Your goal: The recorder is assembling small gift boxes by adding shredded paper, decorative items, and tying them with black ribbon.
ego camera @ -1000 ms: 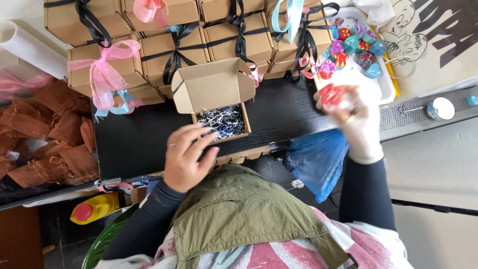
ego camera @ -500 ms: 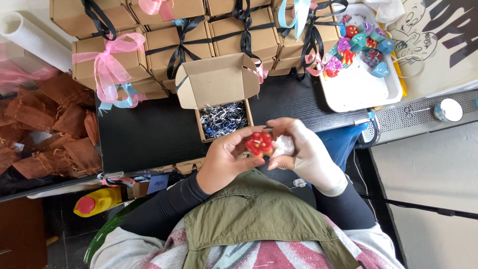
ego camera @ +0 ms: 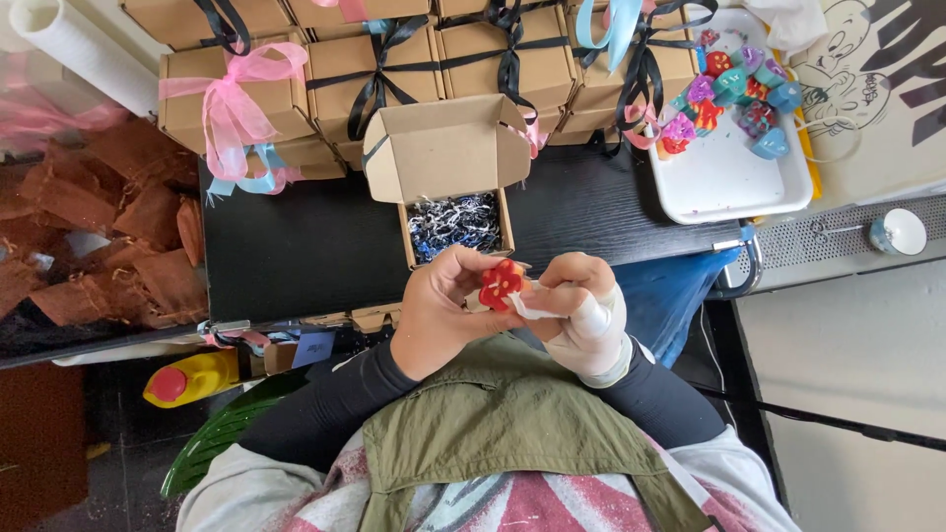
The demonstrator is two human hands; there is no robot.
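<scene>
A black desk [ego camera: 296, 246] lies just beyond the hands, backed by ribbon-tied cardboard boxes [ego camera: 414, 59]. Both the left hand [ego camera: 443, 310] and right hand [ego camera: 581, 310] grasp a small red flower-shaped piece [ego camera: 503, 283], just short of the open box [ego camera: 455, 187] of shredded paper. Fingers hide the piece's lower part; the white tray [ego camera: 724, 182] lies beyond the right hand.

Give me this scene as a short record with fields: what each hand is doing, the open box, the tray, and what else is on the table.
left hand: holds the red flower-shaped piece from the left
right hand: pinches the same piece, with a bit of white material at its fingers
open box: cardboard box, lid up, filled with dark and white shredded paper, just beyond the hands
tray: white tray at right, with small colourful pieces
stack: closed cardboard boxes tied with black, pink and blue ribbons
table: black tabletop
</scene>
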